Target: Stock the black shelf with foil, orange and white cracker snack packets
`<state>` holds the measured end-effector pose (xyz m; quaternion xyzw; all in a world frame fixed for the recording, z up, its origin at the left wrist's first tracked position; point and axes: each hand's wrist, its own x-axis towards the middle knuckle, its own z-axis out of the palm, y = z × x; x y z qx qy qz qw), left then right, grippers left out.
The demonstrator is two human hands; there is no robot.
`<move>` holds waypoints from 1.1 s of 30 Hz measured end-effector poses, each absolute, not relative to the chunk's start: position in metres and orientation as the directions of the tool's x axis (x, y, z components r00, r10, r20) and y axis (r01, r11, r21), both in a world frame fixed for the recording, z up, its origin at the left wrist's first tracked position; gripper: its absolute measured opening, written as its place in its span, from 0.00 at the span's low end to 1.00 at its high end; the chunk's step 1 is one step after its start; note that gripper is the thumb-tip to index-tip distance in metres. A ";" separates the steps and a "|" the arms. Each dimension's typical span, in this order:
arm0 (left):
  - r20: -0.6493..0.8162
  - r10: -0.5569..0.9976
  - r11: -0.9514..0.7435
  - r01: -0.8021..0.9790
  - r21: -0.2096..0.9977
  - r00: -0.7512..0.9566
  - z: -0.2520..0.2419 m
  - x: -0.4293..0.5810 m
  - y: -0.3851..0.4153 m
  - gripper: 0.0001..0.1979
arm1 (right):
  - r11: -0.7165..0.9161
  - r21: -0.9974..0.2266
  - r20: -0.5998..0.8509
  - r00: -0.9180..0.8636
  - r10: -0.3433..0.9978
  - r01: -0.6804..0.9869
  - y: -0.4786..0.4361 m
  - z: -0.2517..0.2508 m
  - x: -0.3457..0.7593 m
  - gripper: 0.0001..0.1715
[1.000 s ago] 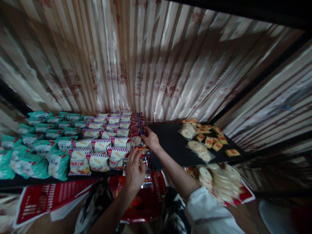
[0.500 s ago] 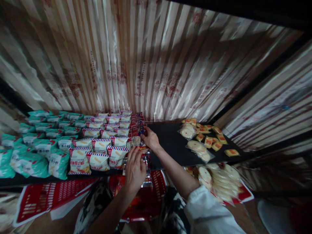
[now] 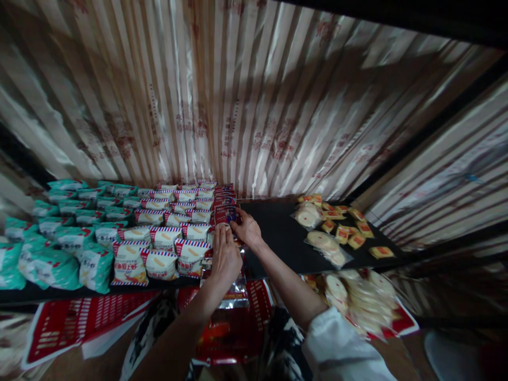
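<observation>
My right hand (image 3: 248, 229) pinches the right edge of a dark red snack packet (image 3: 223, 215) with a blue picture on it. Against the near side of that packet rests my left hand (image 3: 227, 256), its fingers stretched out side by side. More dark red packets (image 3: 225, 193) stand in a line behind it. Just left of my hands are rows of white snack bags (image 3: 193, 248) with red and blue striped tops. Beneath my left wrist, a shiny silvery packet (image 3: 234, 300) shows in part at the shelf's front edge.
Teal snack bags (image 3: 55, 267) fill the left of the black shelf (image 3: 273, 233). Flat bags of round pale wafers (image 3: 326, 245) and small yellow packets (image 3: 356, 239) lie at the right. Red baskets (image 3: 79, 328) stand below. Striped sheeting (image 3: 254, 106) hangs behind.
My left hand has slid forward and slightly right, up against the dark red packet. My right hand stays on the packet's edge, almost unmoved.
</observation>
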<state>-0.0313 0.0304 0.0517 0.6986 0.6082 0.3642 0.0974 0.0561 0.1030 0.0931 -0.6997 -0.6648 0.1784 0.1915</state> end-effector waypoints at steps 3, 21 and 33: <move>0.390 0.921 -0.235 0.798 0.555 -0.001 0.054 -0.031 0.030 0.24 | -0.041 -0.508 0.008 0.053 0.999 0.861 0.102 0.093 0.057 0.31; 0.354 0.935 -0.165 0.877 0.452 -0.006 0.063 -0.033 0.019 0.25 | -0.006 -0.513 0.047 0.035 0.998 0.858 0.097 0.087 0.056 0.31; 0.304 0.952 -0.122 0.884 0.451 -0.024 0.067 -0.033 0.018 0.27 | -0.010 -0.486 0.037 0.032 0.999 0.874 0.097 0.089 0.052 0.29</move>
